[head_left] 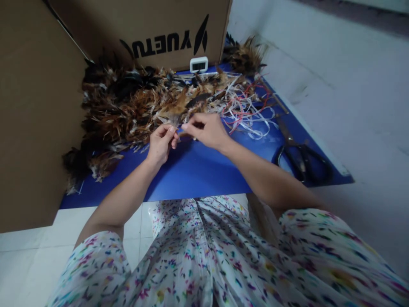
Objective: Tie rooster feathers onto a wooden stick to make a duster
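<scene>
My left hand [161,144] and my right hand [209,131] meet above the front edge of a feather pile [131,108]. Thumb and index finger are pinched together on each hand, the fingertips a small gap apart. A small brown feather-like piece [185,134] shows between the hands, under the right fingers. What exactly each pinch holds is too small and blurred to make out. The brown, tan and black feathers lie just beyond my fingers. To the right of my right hand is a tangle of white and red strings [246,108].
Black-handled scissors [302,157] lie at the right of the blue table [198,170]. A small white digital timer [198,65] stands against a cardboard box [143,25] at the back. Another cardboard panel [35,119] walls the left side. More feathers [244,55] sit at the back right.
</scene>
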Demonstrator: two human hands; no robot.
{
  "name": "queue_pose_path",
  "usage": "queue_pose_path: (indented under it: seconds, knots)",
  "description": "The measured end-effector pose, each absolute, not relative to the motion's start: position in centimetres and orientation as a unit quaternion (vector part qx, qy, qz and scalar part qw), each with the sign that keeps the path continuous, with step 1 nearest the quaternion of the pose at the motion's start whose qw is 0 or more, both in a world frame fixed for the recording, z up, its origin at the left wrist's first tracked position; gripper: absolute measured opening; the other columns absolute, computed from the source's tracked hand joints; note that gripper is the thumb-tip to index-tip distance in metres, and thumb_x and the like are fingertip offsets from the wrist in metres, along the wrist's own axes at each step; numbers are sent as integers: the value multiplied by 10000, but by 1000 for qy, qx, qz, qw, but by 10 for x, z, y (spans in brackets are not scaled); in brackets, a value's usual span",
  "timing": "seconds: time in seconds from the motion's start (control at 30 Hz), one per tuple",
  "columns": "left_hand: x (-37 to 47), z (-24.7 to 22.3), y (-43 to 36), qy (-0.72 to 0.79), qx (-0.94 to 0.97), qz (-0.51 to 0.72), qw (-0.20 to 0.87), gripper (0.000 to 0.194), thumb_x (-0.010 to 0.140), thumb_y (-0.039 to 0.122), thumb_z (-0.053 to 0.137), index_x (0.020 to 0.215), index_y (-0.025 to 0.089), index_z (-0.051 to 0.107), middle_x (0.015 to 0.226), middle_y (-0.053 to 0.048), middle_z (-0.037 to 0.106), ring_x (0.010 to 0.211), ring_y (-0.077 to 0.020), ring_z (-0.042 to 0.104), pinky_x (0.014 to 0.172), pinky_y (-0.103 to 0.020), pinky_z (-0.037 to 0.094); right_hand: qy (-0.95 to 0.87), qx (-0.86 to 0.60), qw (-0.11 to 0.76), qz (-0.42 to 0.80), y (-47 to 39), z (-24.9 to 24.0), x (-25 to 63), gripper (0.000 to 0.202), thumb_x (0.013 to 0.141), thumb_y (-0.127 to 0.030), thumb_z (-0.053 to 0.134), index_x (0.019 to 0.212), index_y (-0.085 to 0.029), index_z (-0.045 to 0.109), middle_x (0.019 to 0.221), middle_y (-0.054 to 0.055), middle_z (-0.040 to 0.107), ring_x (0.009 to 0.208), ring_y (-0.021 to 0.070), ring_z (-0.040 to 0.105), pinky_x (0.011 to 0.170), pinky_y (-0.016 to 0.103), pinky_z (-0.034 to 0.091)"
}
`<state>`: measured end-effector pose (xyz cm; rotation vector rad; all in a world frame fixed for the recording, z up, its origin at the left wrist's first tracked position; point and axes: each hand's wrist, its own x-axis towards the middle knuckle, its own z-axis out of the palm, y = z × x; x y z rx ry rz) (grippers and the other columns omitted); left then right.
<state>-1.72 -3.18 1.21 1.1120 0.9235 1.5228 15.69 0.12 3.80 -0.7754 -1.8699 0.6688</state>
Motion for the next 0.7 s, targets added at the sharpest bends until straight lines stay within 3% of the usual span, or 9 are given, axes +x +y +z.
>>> queue_pose_path:
  seconds: [0.1, 0.23, 0.7]
  knots:
    - [-12, 11, -37, 370, 468, 613, 519, 456, 617, 507, 898, 714, 162, 615, 559, 47, 635, 365, -48, 479, 349, -177, 383, -758, -312, 439, 368, 1, 27, 148, 410, 812, -564, 710, 784, -156, 679, 687, 10, 648, 629, 113, 527, 624, 270, 401]
    - [-9, 10, -40, 362, 481, 592, 536, 417, 653, 486, 886, 742, 154, 650, 567, 37, 652, 365, -47, 490, 349, -173, 389, -731, -292, 458, 413, 2, 23, 145, 467, 789, -620, 719, 706, -164, 658, 656, 13, 636, 623, 114, 517, 598, 268, 389]
    - [-11, 8, -39, 370, 486, 545, 574, 436, 658, 500, 880, 781, 159, 639, 589, 40, 651, 380, -45, 494, 365, -184, 405, -723, -299, 486, 389, 5, 24, 148, 531, 725, -644, 761, 566, -177, 567, 587, -32, 491, 592, 96, 415, 592, 279, 332]
